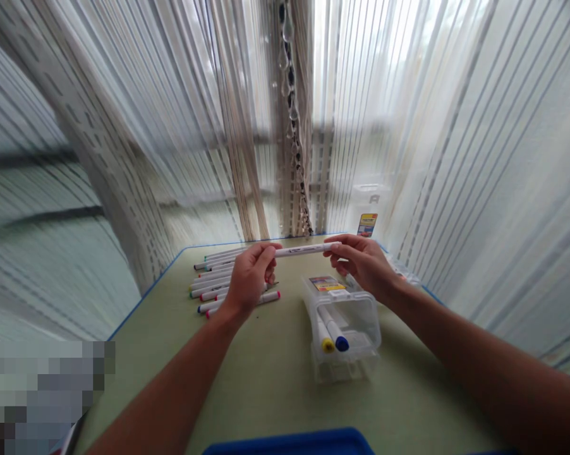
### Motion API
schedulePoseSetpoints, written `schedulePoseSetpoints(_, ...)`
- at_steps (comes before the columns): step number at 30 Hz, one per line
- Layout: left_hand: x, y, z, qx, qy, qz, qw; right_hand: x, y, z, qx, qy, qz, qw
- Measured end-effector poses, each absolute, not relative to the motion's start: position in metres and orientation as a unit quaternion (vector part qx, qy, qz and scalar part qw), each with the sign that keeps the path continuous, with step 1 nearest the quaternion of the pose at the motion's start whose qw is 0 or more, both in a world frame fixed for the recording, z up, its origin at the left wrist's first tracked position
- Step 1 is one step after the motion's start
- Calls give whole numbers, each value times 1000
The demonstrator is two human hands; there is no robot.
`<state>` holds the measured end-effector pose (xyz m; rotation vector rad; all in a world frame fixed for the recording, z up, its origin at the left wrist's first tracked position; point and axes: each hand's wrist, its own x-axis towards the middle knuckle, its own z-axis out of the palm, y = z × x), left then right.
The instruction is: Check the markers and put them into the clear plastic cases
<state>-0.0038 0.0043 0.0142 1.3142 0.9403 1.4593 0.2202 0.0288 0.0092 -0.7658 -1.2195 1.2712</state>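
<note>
A white marker is held level above the table, one end in each of my hands. My left hand closes around its left end, while my right hand pinches the right end between thumb and fingers. The marker's two tips are hidden by my fingers. Below my right hand a clear plastic case lies with its open end toward me. Inside it are a yellow-ended marker and a blue-ended marker. Several white markers with coloured ends lie in a row beside and partly behind my left hand.
The green table has a blue edge. A clear container with a yellow label stands at the back right. A blue object shows at the near edge. Striped sheer curtains and a bead string hang behind the table.
</note>
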Motion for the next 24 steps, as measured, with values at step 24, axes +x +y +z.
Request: schedulePoseSetpoints(24,-1,2,14,604,397,564,400,220,28,9,-298,-588,508,554)
